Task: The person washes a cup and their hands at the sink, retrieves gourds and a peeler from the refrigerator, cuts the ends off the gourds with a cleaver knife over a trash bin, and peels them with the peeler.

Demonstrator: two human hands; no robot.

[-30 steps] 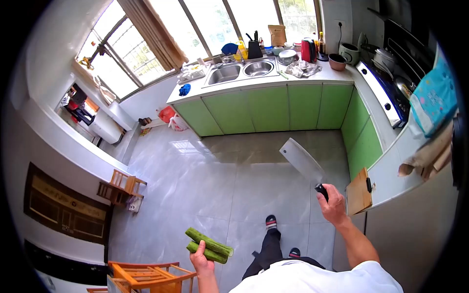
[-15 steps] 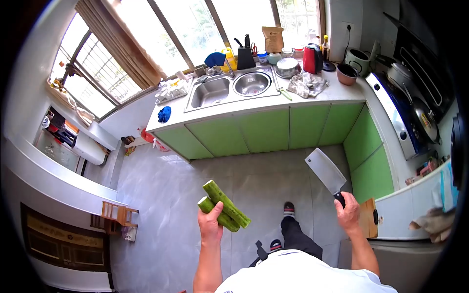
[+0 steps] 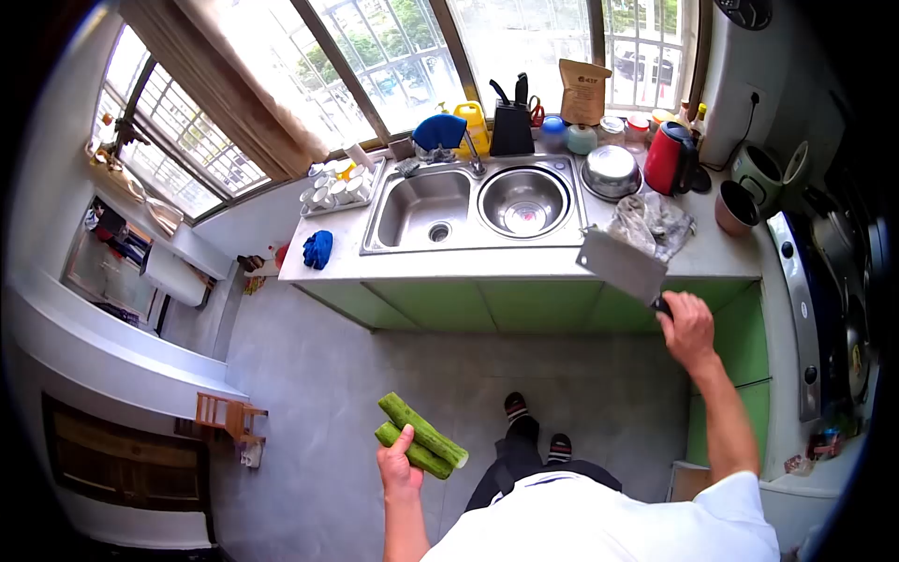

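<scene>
My left hand (image 3: 401, 465) is closed around two green, cucumber-like gourd pieces (image 3: 426, 433), held side by side above the floor. One piece shows a pale cut end. My right hand (image 3: 688, 328) grips the black handle of a cleaver (image 3: 623, 267), whose broad blade points left. From this angle the blade overlaps the counter's front edge, near a crumpled plastic bag (image 3: 651, 225). Whether the blade touches the counter I cannot tell.
Ahead runs a white counter (image 3: 342, 267) with a double-bowl steel sink (image 3: 426, 201). A knife block (image 3: 512, 128), a red kettle (image 3: 668, 157) and several jars stand behind. The stove (image 3: 796, 309) is at right, a wooden chair (image 3: 225, 414) at left.
I have stepped closer to the counter. My right hand has carried the cleaver forward to the counter's edge. My left hand keeps hold of the green pieces, now slightly lower in view.
</scene>
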